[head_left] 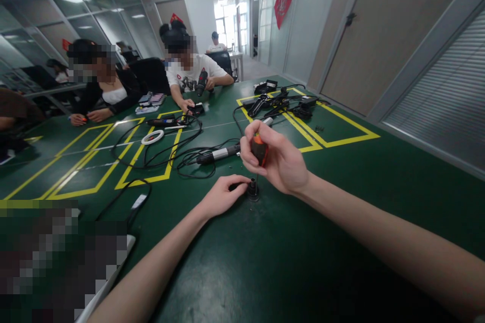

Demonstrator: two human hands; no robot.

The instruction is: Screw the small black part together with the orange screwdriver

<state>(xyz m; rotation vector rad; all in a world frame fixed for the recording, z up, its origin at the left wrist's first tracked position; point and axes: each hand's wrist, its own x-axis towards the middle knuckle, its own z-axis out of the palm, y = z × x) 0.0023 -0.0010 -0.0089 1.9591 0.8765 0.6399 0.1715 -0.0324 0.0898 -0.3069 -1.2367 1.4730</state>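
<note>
My right hand point(275, 156) is closed round the orange and black handle of a screwdriver point(259, 150), held upright with its tip down in a small dark round part point(253, 190) on the green table point(288, 257). My left hand point(223, 193) pinches that small part from the left, steadying it against the tabletop.
Just behind my hands lie a black and silver tool point(220, 154) and a tangle of black cables point(170, 154). A white ring point(152, 137) lies among yellow floor-tape rectangles. More black devices point(280, 101) sit at the far right. Two people sit across the table.
</note>
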